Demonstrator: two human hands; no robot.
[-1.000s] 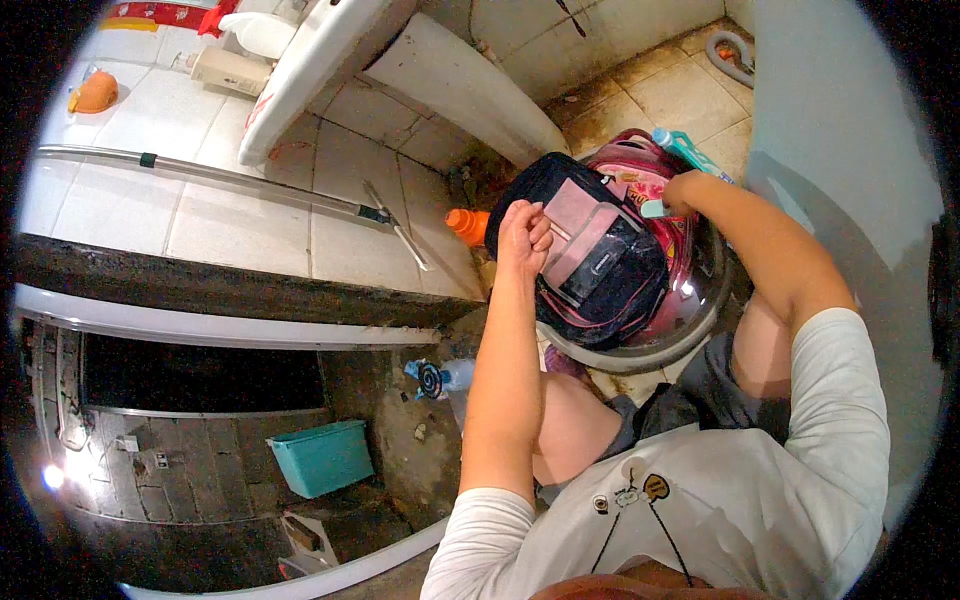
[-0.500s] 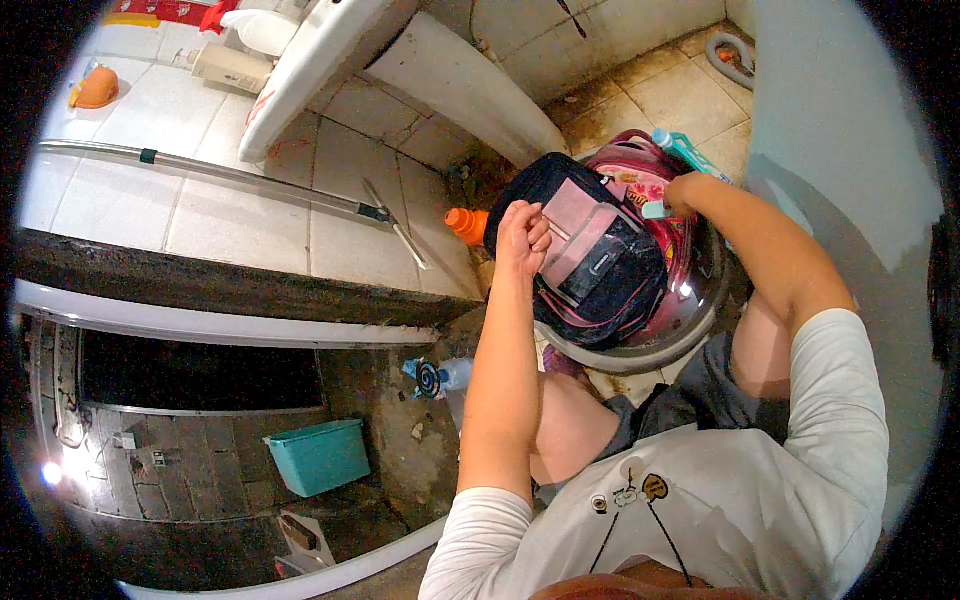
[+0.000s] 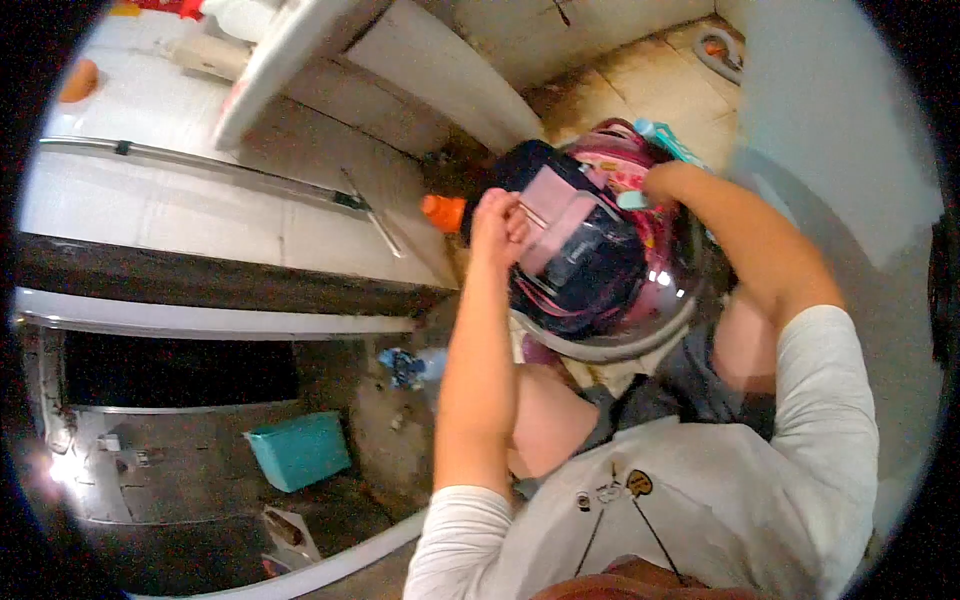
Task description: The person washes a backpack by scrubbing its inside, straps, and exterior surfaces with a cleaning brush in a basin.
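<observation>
A dark blue and pink backpack (image 3: pixel 590 270) lies in a round basin (image 3: pixel 610 350), with a red and pink patterned bag (image 3: pixel 612 165) behind it. My left hand (image 3: pixel 498 228) is closed at the backpack's left side, by its pink pocket; what the fingers grip, if anything, is hidden. Over the patterned bag, my right hand (image 3: pixel 662 184) is closed on a pale green brush (image 3: pixel 632 200), of which one end shows. A teal and white bottle (image 3: pixel 670 141) is just beyond my right hand.
An orange bottle (image 3: pixel 442 212) stands left of the backpack. A metal pole (image 3: pixel 230 172) lies across the white tiles. At the lower left is a teal bin (image 3: pixel 300 452). A grey hose (image 3: pixel 716 52) rests on the far floor, and a pale wall (image 3: pixel 850 150) rises at the right.
The whole view has shifted and blurred, so everything appears slightly further left. Both hands keep nearly the same place relative to the bags, and their grips look unchanged.
</observation>
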